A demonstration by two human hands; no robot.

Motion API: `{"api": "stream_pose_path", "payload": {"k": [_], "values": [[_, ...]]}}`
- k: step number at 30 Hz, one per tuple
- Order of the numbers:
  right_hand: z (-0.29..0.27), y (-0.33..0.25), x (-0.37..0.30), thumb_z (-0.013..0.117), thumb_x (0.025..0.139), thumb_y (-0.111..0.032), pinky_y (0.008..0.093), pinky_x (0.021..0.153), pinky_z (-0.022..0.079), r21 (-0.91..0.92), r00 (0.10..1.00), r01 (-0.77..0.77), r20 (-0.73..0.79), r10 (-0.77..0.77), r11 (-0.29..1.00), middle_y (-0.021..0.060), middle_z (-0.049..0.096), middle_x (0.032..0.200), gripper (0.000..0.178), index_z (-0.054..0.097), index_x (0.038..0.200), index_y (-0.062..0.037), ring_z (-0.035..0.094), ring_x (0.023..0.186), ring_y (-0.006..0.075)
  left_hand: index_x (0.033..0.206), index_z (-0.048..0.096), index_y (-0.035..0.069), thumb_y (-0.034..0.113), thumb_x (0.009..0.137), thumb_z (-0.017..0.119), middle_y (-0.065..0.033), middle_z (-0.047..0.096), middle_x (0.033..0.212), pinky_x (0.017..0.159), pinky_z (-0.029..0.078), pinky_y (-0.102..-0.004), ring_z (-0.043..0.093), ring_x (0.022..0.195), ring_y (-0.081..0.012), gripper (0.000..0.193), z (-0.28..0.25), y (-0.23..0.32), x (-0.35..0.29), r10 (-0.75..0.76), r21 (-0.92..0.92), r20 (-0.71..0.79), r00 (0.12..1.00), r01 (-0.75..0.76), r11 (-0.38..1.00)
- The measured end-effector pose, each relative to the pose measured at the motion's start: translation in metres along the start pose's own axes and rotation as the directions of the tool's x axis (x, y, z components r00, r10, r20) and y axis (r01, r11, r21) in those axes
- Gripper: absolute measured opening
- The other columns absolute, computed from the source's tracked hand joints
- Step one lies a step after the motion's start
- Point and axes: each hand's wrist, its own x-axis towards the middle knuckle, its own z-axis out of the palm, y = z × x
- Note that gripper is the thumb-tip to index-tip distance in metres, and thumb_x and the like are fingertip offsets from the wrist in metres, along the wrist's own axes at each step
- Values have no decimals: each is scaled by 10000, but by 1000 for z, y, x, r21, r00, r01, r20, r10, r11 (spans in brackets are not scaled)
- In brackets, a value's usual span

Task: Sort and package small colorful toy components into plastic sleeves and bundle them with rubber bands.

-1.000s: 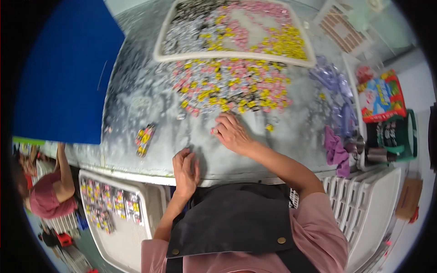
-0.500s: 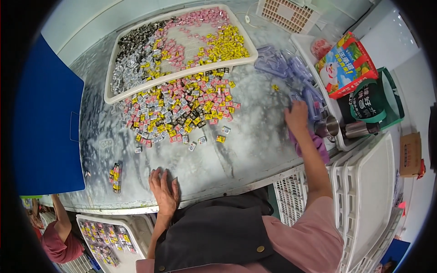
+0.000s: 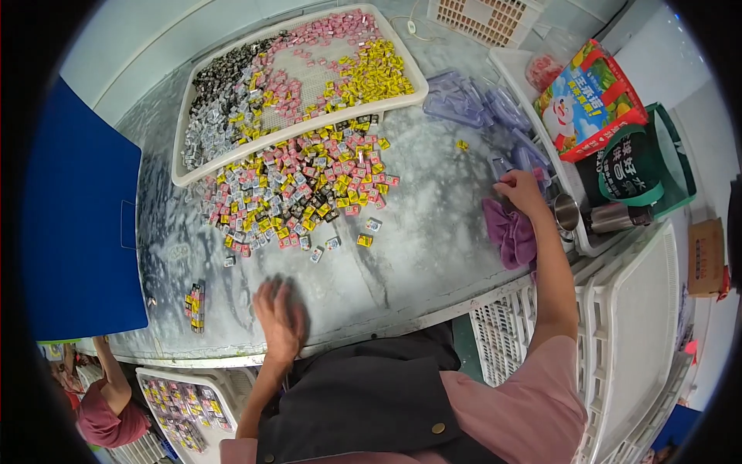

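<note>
My left hand [image 3: 280, 319] is open near the table's front edge, fingers loosely bent and thumb apart, with nothing in it. My right hand [image 3: 519, 192] reaches to the right side, its fingers curled together beside the bluish clear plastic cases [image 3: 529, 158]. What those fingers hold, if anything, is hidden. Just below that hand lies a crumpled purple cloth [image 3: 510, 234]. A spread of small wrapped pieces [image 3: 297, 189] in pink, yellow, black and white covers the middle of the table. To the left of my left hand lies a neat stack of such pieces [image 3: 195, 308].
A large white tray [image 3: 305, 124] holds the same pieces grouped by colour. A blue panel [image 3: 85, 209] stands at left. On the right are a white bin [image 3: 558, 172], a metal cup [image 3: 566, 213] and stacked white crates [image 3: 618, 340]. Another person's arm [image 3: 112, 379] shows lower left.
My right hand has drawn slightly nearer and its fingers have curled in more. The purple cloth now shows more fully. My left hand stays in about the same place, slightly blurred.
</note>
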Motion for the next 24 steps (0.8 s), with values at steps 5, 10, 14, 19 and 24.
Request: {"api": "stream_pose_path", "payload": {"k": [5,10,14,19,24], "values": [[1,6,0,791,810,-149,324,668,531,129,1000,-29,12,28,991,118,724,777,221,721,904,38,686,711,181,1276,562,0,99,831,723,-258,465,1351,1090,356,-561,430,1281,-468,483,33,60,96,297,-99,48,954,-291,951],[1,2,-13,761,828,-114,324,676,525,89,995,62,-88,-54,994,114,720,810,185,714,929,33,677,733,181,1269,549,-46,129,843,727,-251,466,1361,1090,364,-560,427,1295,-466,494,102,127,194,542,-215,61,838,-519,827],[10,4,-16,706,856,-104,361,707,529,108,976,149,-174,-129,983,166,715,849,152,714,939,23,690,770,271,1308,524,-42,171,878,688,-253,440,1397,1101,359,-560,418,1311,-467,507,151,171,252,639,-160,65,766,-624,765],[21,-17,-24,579,875,-77,474,759,511,-132,959,49,-269,-83,990,203,669,890,125,664,905,8,645,873,411,1408,481,-33,286,942,593,-245,386,1487,1178,255,-568,309,1426,-459,575,199,213,301,676,-96,157,720,-670,736],[27,-21,-25,566,879,-90,493,806,523,-251,974,-38,-227,-21,967,210,643,970,137,633,958,0,646,930,422,1440,468,-26,456,1004,464,-209,306,1587,1223,128,-571,194,1510,-406,650,203,207,309,630,-86,322,707,-640,763]]}}
